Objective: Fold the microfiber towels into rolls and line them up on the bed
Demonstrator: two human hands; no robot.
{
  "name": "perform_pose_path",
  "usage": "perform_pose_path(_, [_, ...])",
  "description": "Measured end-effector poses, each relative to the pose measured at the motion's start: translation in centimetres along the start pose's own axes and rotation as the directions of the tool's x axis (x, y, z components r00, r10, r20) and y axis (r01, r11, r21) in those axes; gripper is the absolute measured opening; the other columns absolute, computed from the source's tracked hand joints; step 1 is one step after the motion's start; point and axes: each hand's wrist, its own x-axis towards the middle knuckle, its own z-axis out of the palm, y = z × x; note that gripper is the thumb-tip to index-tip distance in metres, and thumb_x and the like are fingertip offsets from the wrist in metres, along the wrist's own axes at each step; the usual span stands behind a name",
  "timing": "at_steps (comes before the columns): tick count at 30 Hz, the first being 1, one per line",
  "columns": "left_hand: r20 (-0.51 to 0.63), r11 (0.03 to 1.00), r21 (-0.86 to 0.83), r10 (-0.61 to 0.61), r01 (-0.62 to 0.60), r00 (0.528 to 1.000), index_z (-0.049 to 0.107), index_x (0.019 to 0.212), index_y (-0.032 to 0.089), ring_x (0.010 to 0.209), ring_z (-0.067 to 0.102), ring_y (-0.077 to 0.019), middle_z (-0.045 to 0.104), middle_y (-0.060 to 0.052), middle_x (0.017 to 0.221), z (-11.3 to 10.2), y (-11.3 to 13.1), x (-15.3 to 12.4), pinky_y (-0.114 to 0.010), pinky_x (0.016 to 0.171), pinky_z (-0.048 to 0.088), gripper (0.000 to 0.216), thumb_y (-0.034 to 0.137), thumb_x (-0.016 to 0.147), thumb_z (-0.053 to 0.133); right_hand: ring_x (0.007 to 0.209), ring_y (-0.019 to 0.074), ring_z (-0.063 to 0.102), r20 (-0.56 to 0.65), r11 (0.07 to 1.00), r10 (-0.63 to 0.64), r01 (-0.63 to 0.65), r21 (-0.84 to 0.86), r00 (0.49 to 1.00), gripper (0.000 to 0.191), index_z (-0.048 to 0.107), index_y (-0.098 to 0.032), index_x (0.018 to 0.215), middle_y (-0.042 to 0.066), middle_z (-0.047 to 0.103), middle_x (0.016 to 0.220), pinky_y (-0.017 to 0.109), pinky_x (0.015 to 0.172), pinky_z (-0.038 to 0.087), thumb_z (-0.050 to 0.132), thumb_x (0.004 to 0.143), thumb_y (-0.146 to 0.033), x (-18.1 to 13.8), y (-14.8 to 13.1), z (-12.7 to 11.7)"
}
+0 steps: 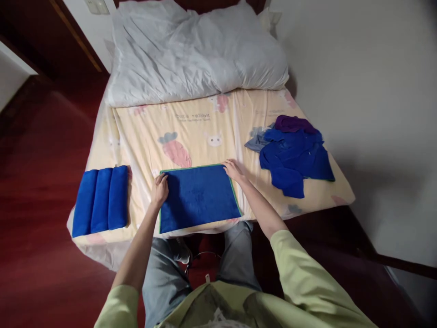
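I have the left hand (160,187) half-curled and the right hand (233,170) loosely extended at the flat blue cloth's far corners; any pinch, I can't tell. The flat blue cloth (200,197) lies on the bed (143,141).

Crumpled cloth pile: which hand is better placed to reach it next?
Probably your right hand: on the flat cloth, it sits nearer the pile; your left hand is on the opposite side.

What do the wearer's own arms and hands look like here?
The left hand and right hand wear no gloves or watch; whether there are rings is too small to tell. Light yellow-green short sleeves leave the forearms bare.
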Motion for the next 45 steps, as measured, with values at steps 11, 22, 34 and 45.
perform_pose_path(11, [0.165,0.99,0.114,0.068,-0.088,0.984,0.076,0.101,0.016,0.107,0.059,-0.0295,0.067,-0.015,0.1,-0.7,-3.5,7.3,-0.04,0.097,0.05,0.032,0.023,0.091,0.047,0.105,0.023,0.06,0.108,0.995,-0.011,0.021,-0.097,0.994,0.02,0.073,-0.017,0.105,0.011,0.07,0.11,0.036,0.1,0.047,0.061,0.09,-0.01,1.6,1.3,-0.4])
perform_pose_path(22, [0.195,0.978,0.198,0.028,-0.067,0.98,0.07,0.095,0.016,0.096,0.061,-0.0253,0.063,-0.012,0.097,-0.7,-3.7,7.0,-0.035,0.086,0.05,0.027,0.022,0.095,0.043,0.092,0.0174,0.061,0.148,0.984,0.151,-0.134,-0.117,0.977,0.02,0.067,-0.016,0.107,0.008,0.068,0.105,0.025,0.084,0.047,0.068,0.088,-0.01,2.7,2.6,0.5])
perform_pose_path(34, [0.249,0.935,0.344,0.001,-0.089,0.969,0.069,0.101,0.015,0.089,0.065,-0.0253,0.065,-0.014,0.099,-1.1,-2.7,7.3,-0.034,0.082,0.049,0.03,0.018,0.098,0.039,0.088,0.0165,0.065,0.19,0.954,0.233,-0.187,-0.233,0.954,0.021,0.069,-0.017,0.114,0.007,0.072,0.1,0.023,0.08,0.048,0.066,0.093,-0.018,2.8,1.4,0.0])
perform_pose_path(45, [0.244,0.928,0.369,-0.057,-0.039,0.968,0.067,0.105,0.014,0.085,0.064,-0.0233,0.064,-0.014,0.102,-1.4,-2.5,7.8,-0.032,0.078,0.048,0.029,0.018,0.1,0.039,0.108,0.0247,0.063,0.159,0.942,0.11,-0.052,-0.332,0.981,0.025,0.071,-0.015,0.112,0.015,0.066,0.119,0.033,0.093,0.049,0.051,0.098,-0.01,1.9,0.2,-1.1])
